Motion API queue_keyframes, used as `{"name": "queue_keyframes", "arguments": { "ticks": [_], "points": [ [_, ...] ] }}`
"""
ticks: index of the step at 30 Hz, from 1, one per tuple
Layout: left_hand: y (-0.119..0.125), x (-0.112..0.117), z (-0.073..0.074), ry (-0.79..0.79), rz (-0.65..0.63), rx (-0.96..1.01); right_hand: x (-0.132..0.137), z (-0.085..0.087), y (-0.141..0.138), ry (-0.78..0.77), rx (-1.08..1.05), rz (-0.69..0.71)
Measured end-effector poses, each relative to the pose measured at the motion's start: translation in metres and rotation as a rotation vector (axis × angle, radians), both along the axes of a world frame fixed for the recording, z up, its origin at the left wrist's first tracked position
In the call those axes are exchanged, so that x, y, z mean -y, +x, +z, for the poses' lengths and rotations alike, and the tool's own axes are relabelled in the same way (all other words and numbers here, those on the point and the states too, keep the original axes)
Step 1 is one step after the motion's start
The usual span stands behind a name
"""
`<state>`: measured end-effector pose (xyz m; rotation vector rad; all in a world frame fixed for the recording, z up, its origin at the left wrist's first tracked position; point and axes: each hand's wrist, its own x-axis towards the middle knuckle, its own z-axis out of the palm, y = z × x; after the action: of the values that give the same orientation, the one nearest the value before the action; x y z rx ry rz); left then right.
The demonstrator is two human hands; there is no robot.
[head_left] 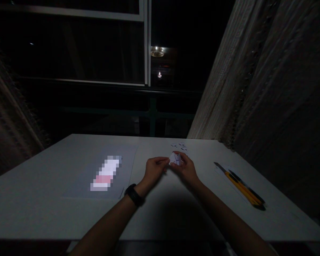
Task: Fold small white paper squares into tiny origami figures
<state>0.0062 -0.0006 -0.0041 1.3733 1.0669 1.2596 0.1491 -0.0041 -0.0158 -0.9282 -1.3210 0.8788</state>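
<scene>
Both of my hands meet above the middle of a white table (42,199) in dim light. My left hand (154,171), with a black watch on its wrist, pinches one side of a small folded piece of white paper (175,158). My right hand (186,168) grips the other side of the same paper with closed fingers. Several small paper pieces (179,145) lie on the table just beyond the hands.
A yellow and black utility knife (241,186) lies on the table at the right. A grey sheet (101,170) with a blurred-out patch lies at the left. Curtains hang at both sides, and a dark window is behind the table.
</scene>
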Motion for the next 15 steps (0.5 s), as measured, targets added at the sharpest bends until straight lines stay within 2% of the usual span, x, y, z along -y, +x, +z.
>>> {"name": "queue_keyframes", "arguments": {
  "ticks": [4,9,15],
  "points": [
    [-0.002,0.0,0.0,-0.028,-0.05,-0.066,0.0,0.003,0.006,-0.003,0.1,0.089],
    [-0.007,-0.001,0.0,-0.03,-0.197,-0.176,0.002,0.009,0.012,-0.017,0.158,0.166],
    [-0.007,-0.001,0.002,-0.064,-0.239,-0.149,0.004,0.012,0.014,-0.023,0.212,0.237]
  ]
}}
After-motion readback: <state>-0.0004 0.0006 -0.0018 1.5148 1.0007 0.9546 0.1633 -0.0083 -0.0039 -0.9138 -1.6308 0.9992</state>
